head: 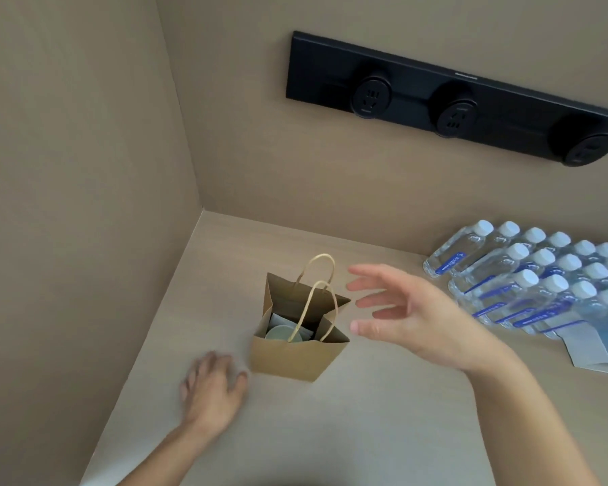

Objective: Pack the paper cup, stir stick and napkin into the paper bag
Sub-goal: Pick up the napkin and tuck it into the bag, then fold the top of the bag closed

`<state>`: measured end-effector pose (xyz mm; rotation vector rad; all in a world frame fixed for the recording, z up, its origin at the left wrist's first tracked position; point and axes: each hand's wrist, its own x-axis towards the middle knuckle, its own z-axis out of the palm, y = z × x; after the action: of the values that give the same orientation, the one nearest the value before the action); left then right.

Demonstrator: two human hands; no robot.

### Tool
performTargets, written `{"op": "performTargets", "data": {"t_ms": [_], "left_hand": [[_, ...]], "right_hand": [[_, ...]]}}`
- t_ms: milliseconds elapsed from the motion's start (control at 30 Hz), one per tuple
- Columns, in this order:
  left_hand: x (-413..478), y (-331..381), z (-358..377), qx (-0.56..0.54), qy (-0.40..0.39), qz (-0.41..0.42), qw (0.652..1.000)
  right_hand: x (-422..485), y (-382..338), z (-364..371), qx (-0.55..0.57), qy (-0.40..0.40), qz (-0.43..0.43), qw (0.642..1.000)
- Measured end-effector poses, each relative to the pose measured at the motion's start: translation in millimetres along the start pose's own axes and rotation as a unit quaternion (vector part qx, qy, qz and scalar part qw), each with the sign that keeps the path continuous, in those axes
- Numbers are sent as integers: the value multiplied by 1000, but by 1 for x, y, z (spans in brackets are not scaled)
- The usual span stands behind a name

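A small brown paper bag (292,357) with twisted paper handles stands upright and open on the beige counter. Inside it I see the round rim of the paper cup (278,334), a thin stir stick (294,333) leaning across the cup, and a white napkin (276,319) tucked behind the cup. My left hand (213,385) rests flat on the counter just left of the bag's base, holding nothing. My right hand (404,317) hovers in the air to the right of the bag's mouth, fingers spread and empty, slightly blurred.
Several water bottles (527,278) with white caps stand packed at the right on a blue-grey tray (590,352). A black socket strip (450,100) is mounted on the back wall. A side wall closes the counter on the left.
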<state>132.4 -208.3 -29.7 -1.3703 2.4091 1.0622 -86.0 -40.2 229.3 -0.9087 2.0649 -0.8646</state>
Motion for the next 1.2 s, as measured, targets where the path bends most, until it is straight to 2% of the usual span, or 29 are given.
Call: {"op": "performTargets", "data": {"t_ms": [67, 100, 233, 333, 467, 667, 800, 933, 1033, 1200], "left_hand": [[-7, 16, -29, -184, -28, 74, 980], [-12, 26, -44, -242, -39, 107, 964], [-21, 57, -73, -302, -87, 170, 934], [-16, 68, -78, -282, -99, 170, 939], [-4, 67, -81, -232, -105, 181, 950], [4, 65, -92, -135, -23, 288, 948], [6, 66, -90, -221, -23, 243, 944], [7, 72, -89, -310, -18, 197, 930], [9, 75, -90, -294, -7, 199, 935], [14, 80, -83, -265, 1, 207, 942]], "right_hand": [[-7, 23, 9, 28, 27, 43, 998], [-8, 34, 17, 36, 31, 68, 997], [2, 65, 59, 86, 11, 109, 990], [18, 73, 85, 150, 21, 86, 985], [31, 82, 100, 166, 76, 47, 982], [30, 93, 104, 132, 153, 8, 979], [36, 101, 109, 233, 180, 33, 955], [40, 103, 112, 245, 233, 34, 940], [41, 102, 111, 257, 239, 29, 936], [43, 109, 108, 273, 196, 23, 941]]}}
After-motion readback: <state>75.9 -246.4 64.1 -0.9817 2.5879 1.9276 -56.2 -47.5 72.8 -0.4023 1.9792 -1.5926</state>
